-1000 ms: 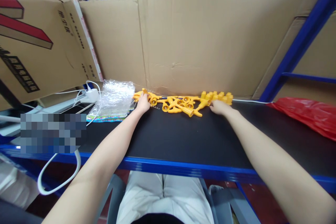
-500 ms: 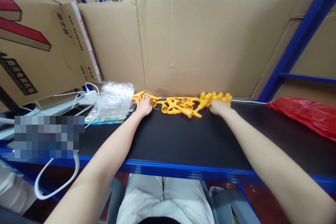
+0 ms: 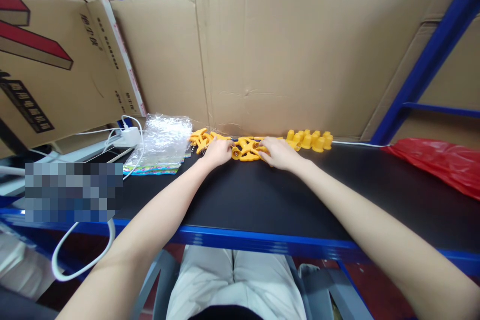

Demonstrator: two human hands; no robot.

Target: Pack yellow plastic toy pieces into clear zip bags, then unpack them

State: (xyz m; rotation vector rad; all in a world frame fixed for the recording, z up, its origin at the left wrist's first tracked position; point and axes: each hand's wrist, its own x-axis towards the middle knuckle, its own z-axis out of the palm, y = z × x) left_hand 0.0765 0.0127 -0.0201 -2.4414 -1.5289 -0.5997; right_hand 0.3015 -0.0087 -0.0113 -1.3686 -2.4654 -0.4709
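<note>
A row of yellow plastic parts (image 3: 245, 150) lies on the black shelf top (image 3: 262, 195) against the cardboard back wall. My left hand (image 3: 219, 152) rests at the left middle of the row, fingers curled onto a part. From the right, my right hand (image 3: 279, 154) reaches into the same cluster, its fingers bent over a yellow part. A group of small yellow caps (image 3: 311, 140) stands just right of my right hand. More yellow pieces (image 3: 200, 139) lie left of my left hand.
A stack of clear plastic bags (image 3: 163, 142) over a colourful sheet lies at the left. Beyond it sit a white charger (image 3: 129, 136) and cables. A red plastic bag (image 3: 438, 162) lies at the right. Cardboard sheets wall the back and left; a blue rack post (image 3: 423, 60) rises on the right.
Both hands have slid inward from the ends of the yellow row to its middle. The right hand left the caps and now covers the central cluster.
</note>
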